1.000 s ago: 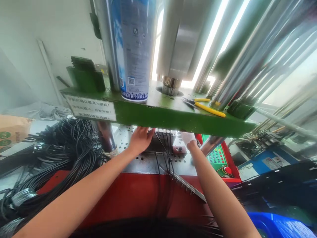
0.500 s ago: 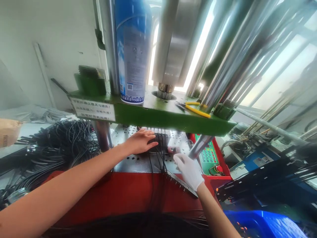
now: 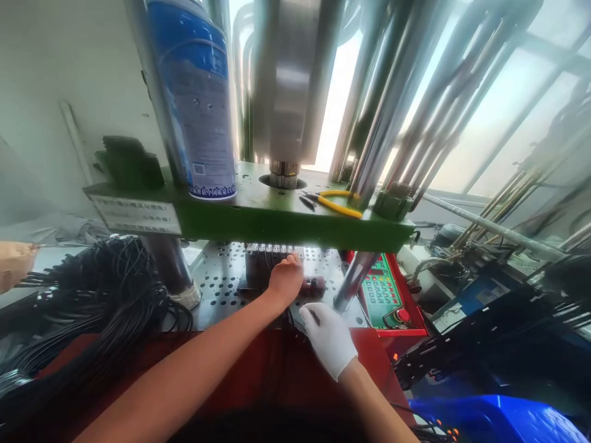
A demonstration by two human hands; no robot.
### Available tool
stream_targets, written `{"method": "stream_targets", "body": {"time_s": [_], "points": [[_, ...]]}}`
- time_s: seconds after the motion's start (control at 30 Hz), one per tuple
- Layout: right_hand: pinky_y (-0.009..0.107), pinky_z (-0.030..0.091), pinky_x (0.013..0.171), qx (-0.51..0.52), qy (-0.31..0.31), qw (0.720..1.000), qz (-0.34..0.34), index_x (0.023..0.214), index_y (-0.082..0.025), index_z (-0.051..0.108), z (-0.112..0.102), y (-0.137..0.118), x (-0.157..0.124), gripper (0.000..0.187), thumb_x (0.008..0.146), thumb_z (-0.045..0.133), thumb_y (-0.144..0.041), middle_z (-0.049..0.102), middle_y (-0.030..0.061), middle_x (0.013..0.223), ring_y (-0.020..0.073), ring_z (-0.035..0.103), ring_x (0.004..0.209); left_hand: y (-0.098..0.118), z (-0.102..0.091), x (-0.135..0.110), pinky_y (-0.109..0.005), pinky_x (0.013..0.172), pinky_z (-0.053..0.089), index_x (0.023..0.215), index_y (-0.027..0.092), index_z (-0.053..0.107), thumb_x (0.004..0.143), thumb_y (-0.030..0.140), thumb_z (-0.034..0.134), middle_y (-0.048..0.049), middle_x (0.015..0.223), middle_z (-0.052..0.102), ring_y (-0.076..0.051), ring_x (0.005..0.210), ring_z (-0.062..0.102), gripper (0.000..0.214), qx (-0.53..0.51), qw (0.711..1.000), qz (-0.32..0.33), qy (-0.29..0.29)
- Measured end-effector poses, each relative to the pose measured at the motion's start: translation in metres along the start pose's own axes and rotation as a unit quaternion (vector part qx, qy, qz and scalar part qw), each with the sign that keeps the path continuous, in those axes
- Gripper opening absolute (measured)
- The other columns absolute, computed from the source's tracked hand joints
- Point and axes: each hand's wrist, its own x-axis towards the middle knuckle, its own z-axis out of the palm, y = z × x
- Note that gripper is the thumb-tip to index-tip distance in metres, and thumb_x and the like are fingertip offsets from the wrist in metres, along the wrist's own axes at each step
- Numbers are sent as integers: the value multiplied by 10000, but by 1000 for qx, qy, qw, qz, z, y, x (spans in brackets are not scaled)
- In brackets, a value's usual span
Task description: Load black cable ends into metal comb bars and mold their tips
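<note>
My bare left hand (image 3: 286, 280) reaches to the right end of a dark mold block (image 3: 257, 268), its fingers bent together over the top edge. What they pinch is hidden by the hand. Short metal parts (image 3: 272, 248) stand in a row along the top of the block. Just below and to the right, my right hand (image 3: 327, 337), in a white glove, is closed at a bunch of thin black cables (image 3: 295, 323). The lower run of these cables fades into shadow before the red machine front (image 3: 221, 363).
Above the hands spans a green press plate (image 3: 277, 224), bearing a blue spray can (image 3: 198, 111) and yellow-handled pliers (image 3: 339, 203). Steel columns (image 3: 355, 280) flank the perforated bed (image 3: 215, 271). Black cables (image 3: 106, 283) are heaped left; a control panel (image 3: 383, 286) and blue bin (image 3: 489, 418) sit right.
My left hand has moved right along the block, and its spread fingers have curled. My right hand has shifted left toward the cables. The pegged metal bar beside it no longer shows. The view has shifted.
</note>
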Motion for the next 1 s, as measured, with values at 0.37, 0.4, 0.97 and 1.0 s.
{"method": "stream_targets", "body": {"time_s": [0.37, 0.4, 0.97, 1.0], "points": [[273, 450, 756, -2, -26, 1000, -1, 937, -249, 688, -5, -7, -4, 294, 906, 465, -438, 701, 21, 916, 192, 641, 839, -8, 0, 10, -318, 678, 528, 1003, 95, 594, 937, 274, 498, -74, 918, 632, -164, 763, 631, 214, 15, 1000, -11, -20], [274, 451, 760, 0, -25, 1000, 1, 942, -249, 688, -5, -7, -4, 295, 906, 467, -442, 702, 20, 919, 193, 641, 845, -9, -2, 9, -318, 673, 527, 1013, 82, 590, 942, 249, 478, -95, 943, 627, -173, 773, 638, 213, 17, 1000, -14, -15], [278, 446, 724, 9, -35, 999, 12, 901, -244, 681, -3, -4, -4, 329, 907, 446, -475, 698, 16, 892, 191, 631, 818, -26, -6, 2, -319, 682, 542, 1090, 108, 576, 922, 290, 539, -74, 981, 628, -156, 780, 626, 251, 33, 997, -58, -30], [281, 445, 728, 9, -35, 999, 11, 901, -244, 682, -3, -3, -4, 327, 905, 450, -475, 699, 17, 893, 192, 632, 819, -27, -6, 0, -317, 679, 542, 1090, 105, 575, 921, 291, 540, -74, 972, 629, -156, 777, 626, 253, 35, 997, -60, -30]]}}
